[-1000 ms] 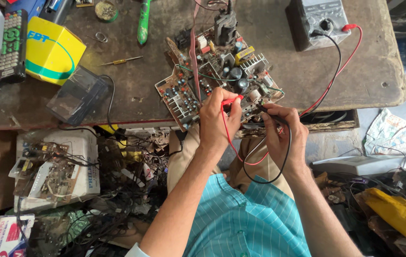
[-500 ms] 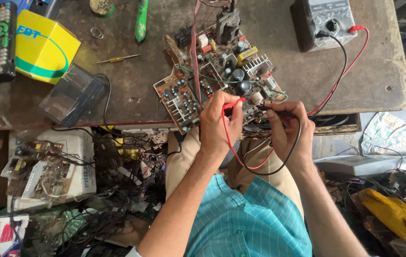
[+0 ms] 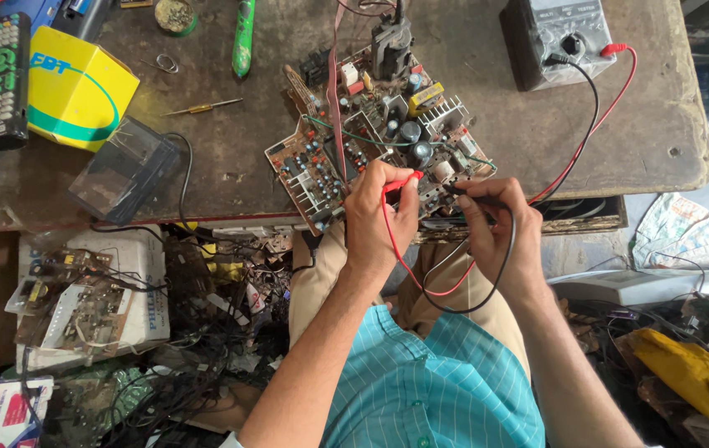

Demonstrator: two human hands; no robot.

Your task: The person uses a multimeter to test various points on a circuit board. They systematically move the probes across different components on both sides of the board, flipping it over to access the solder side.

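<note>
A view from above of a worn brown wooden workbench (image 3: 230,178), its far edge cut off at the top of the frame. The near edge of a brown printed circuit board crowded with capacitors and a finned metal heat sink (image 3: 375,137) lies hidden under the person's two hands, so the exact spots being touched cannot be made out. The board sits tilted at the bench's front edge, near the middle.

The left hand (image 3: 379,217) reaches up from below with the wrist bent, fingers closed narrowly around a red meter probe (image 3: 404,180), its tip buried behind the fingers. The right hand (image 3: 491,222), just beside it, is curled around a black meter probe (image 3: 454,189), only the upper end showing. Red and black leads loop down over the lap, then run up to a grey boxy multimeter (image 3: 558,35) at the bench's far right corner, partly cut off. A yellow cardboard box (image 3: 76,87) lies at far left.
</note>
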